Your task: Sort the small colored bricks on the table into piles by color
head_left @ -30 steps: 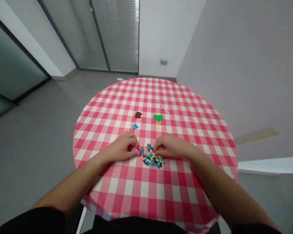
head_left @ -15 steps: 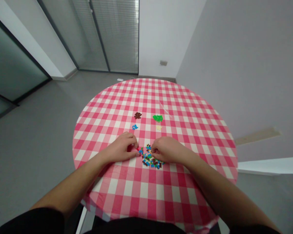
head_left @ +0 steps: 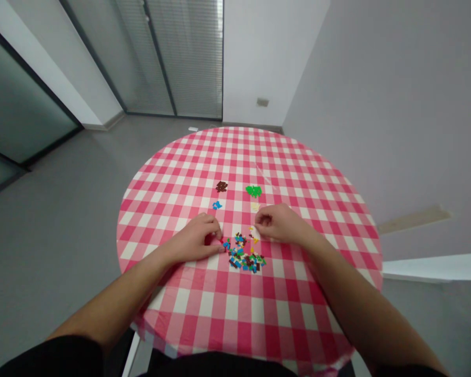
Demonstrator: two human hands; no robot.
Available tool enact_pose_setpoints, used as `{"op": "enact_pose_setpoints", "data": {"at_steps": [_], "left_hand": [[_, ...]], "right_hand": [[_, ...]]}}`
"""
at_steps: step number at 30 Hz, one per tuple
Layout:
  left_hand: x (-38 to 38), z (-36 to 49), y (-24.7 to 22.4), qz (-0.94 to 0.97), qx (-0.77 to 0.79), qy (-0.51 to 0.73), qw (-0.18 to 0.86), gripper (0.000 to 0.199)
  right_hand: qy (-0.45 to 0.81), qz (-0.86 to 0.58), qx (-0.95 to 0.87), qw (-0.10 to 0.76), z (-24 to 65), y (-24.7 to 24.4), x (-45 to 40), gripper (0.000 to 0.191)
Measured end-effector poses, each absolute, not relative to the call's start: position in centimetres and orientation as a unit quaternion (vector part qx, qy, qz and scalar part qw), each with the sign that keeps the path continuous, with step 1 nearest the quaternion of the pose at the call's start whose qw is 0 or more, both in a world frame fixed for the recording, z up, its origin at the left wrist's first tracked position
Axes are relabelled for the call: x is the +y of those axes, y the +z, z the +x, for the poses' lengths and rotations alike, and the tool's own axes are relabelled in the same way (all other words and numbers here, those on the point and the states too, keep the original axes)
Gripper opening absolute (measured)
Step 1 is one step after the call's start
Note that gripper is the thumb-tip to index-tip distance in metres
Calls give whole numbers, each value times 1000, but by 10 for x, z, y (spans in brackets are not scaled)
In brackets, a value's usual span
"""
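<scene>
A mixed heap of small building bricks (head_left: 246,261) in blue, brown, green and yellow lies near the table's middle. My left hand (head_left: 198,238) rests on the cloth at the heap's left edge, its thumb and curled forefinger apart, beside a few red and blue pieces (head_left: 226,244). Beyond the heap on the right, my right hand (head_left: 280,224) has its fingertips pinched together; anything between them is too small to make out. It hovers close to a small group of pale yellow pieces (head_left: 255,207). A few yellow bits (head_left: 255,240) lie scattered below it.
Farther back sit a brown pile (head_left: 221,186) and a green pile (head_left: 254,191). A small blue group (head_left: 217,205) lies in front of the brown one. A red-and-white checked cloth (head_left: 188,319) covers the round table.
My right hand has moved from over the mixed heap, away from me and slightly right, toward the pale yellow group. Yellow bits it covered now show. My left hand has stayed in place.
</scene>
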State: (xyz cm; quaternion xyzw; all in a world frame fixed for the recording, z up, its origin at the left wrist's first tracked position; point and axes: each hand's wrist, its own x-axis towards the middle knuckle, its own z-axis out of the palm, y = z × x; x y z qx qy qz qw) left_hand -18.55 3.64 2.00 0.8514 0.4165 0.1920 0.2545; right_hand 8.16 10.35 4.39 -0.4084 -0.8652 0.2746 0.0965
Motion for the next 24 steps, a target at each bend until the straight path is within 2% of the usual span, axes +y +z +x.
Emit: {"op": "enact_pose_setpoints", "data": {"at_steps": [10, 24], "left_hand": [[36, -187, 18, 851, 417, 191, 258, 20], [36, -186, 20, 849, 418, 192, 260, 20]], "right_hand": [[276, -504, -806, 141, 102, 28, 132, 14], [274, -495, -808, 166, 98, 12, 138, 15]]}}
